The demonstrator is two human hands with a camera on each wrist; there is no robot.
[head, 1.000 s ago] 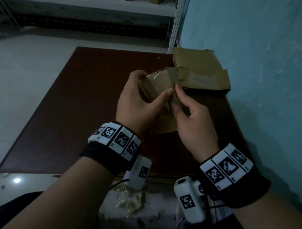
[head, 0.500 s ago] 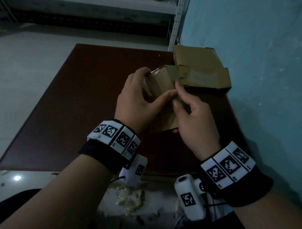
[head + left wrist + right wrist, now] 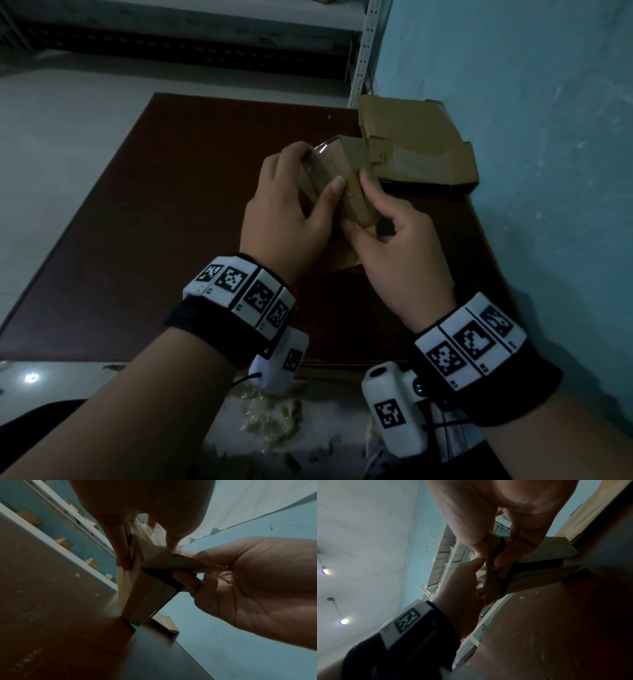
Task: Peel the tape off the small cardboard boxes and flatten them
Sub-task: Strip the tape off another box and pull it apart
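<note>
Cardboard box [image 3: 346, 181] sits pinched between both hands, its bottom corner touching the brown table [image 3: 164, 219] in the left wrist view. Left hand [image 3: 287, 212] wraps its fingers round the left side — right hand [image 3: 400, 246] pinches a flap. Flat cardboard [image 3: 418, 144] lies behind, against the blue wall [image 3: 531, 137].

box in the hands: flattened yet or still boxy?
Still boxy. The small box stands on the table with distinct side walls; the right hand grips one open flap, the left hand holds the body.
</note>
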